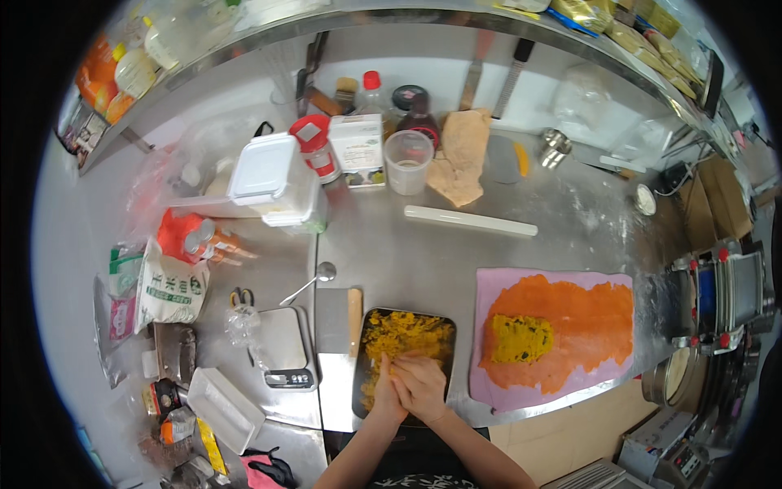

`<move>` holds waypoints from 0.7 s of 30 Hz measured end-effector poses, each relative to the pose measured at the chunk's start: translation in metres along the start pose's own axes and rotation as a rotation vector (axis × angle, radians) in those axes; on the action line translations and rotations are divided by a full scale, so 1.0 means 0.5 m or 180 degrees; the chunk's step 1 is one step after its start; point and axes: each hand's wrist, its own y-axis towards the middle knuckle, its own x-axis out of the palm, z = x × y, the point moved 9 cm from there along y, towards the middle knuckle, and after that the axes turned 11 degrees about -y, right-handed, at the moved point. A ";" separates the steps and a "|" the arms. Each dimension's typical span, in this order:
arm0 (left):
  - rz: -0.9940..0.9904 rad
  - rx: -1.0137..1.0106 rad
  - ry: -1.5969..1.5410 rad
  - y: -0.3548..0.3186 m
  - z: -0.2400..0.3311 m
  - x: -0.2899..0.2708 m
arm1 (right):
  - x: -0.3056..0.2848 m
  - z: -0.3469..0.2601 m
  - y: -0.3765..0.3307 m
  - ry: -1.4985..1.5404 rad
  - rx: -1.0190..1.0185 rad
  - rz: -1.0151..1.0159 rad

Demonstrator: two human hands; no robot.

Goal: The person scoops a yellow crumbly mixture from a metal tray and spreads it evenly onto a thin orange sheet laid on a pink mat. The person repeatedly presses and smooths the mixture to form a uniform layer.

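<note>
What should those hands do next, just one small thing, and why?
I'd probably have the left hand and right hand press some yellow filling into a firm slab for the orange layer. The hands meet over the tray, where the filling is loose, while the yellow patch on the orange looks packed and covers only part of it. What's between the palms is hidden.

One black tray (453, 346), one pink sheet (488, 292)
</note>
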 end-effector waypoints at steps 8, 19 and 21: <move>-0.0512 0.0340 -0.0309 -0.013 0.053 0.025 | -0.006 0.133 -0.051 0.1570 0.1816 -0.0259; 0.0080 0.1576 0.1961 -0.047 -0.107 0.181 | -0.071 0.288 -0.185 0.2739 0.3726 0.0275; -0.0287 0.1503 0.1990 -0.016 -0.190 0.215 | -0.158 0.369 -0.201 0.2529 0.3546 0.0401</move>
